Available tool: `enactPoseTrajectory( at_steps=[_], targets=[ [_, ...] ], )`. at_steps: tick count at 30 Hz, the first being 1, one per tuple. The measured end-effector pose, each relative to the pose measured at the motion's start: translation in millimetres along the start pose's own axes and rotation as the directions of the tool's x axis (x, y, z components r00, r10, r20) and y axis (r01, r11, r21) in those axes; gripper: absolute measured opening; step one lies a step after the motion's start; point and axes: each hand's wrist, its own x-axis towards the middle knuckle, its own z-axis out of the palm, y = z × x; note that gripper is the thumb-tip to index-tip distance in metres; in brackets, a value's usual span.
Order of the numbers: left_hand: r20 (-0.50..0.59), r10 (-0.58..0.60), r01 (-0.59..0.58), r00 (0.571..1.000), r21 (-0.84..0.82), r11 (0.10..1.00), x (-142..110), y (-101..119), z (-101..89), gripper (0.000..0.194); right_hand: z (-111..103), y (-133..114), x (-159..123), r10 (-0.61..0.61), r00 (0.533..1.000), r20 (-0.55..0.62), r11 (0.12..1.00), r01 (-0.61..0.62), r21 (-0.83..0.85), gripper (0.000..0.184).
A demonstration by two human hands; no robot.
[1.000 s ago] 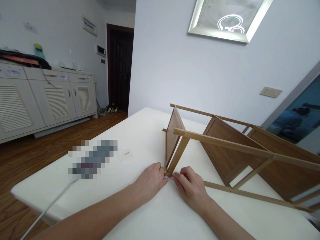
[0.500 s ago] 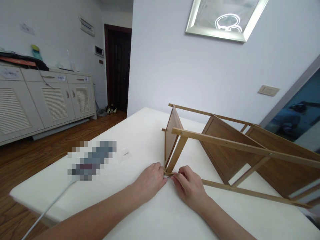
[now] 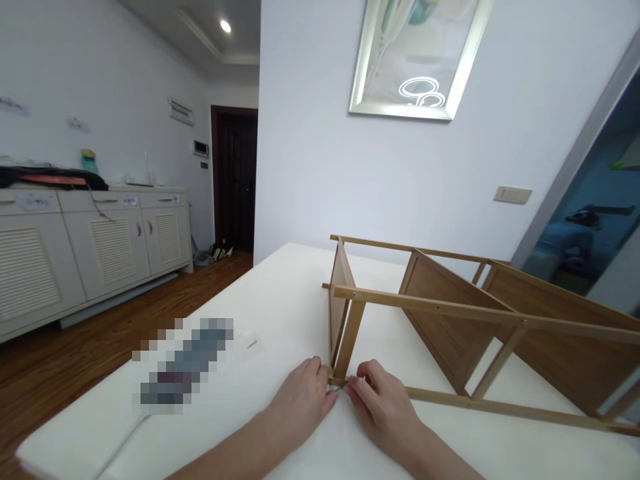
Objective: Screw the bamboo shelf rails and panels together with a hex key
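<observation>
A wooden shelf rack [image 3: 430, 303] lies on its side on the white table. At its near lower-left corner, my left hand [image 3: 306, 399] has its fingers closed round the end of the rail. Just to the right, my right hand [image 3: 384, 408] is closed in a pinch at the same joint. Between the two hands shows a thin, metallic sliver [image 3: 341, 387], its far part at the rail and its near end at my right fingertips. It is too small to tell its kind, and the fingers hide part of it.
On the white table [image 3: 280, 300], a small clear plastic bag [image 3: 251, 344] with a thin piece lies left of the rack. Farther left is a blurred-out device [image 3: 187, 367] with a white cable [image 3: 123, 443]. A wall stands behind, a louvred cabinet [image 3: 110, 247] at left.
The view has tilted upward, so the table, rack and hands sit lower in the picture. Both hands stay at the same corner of the rack, in nearly the same grip.
</observation>
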Motion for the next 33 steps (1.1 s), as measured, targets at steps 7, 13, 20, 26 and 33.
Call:
enactPoseTrajectory(
  at_steps=[7,13,20,26,33],
  targets=[
    [0.007,-0.027,0.027,1.000,-0.064,0.998,1,-7,10.7,0.024,-2,2,-2,-0.017,0.996,0.084,1.000,0.018,-0.014,0.031],
    [0.063,-0.067,0.072,0.996,-0.072,0.995,5,-9,6.9,0.024,-3,0,0,0.000,0.985,0.175,1.000,-0.004,0.022,0.025],
    [0.143,-0.012,0.035,0.990,-0.154,0.987,9,-21,-8.8,0.030,6,5,3,-0.055,0.991,0.121,0.997,0.048,0.061,0.004],
    [-0.022,0.079,-0.082,0.997,-0.300,0.951,13,-38,-1.4,0.062,-8,5,15,-0.054,0.996,-0.065,0.989,0.062,0.137,0.021],
    [-0.393,-0.195,-0.029,0.898,-0.497,0.867,15,-27,-31.3,0.049,-68,8,46,-0.034,0.938,-0.344,0.991,0.077,0.112,0.032]
  ],
)
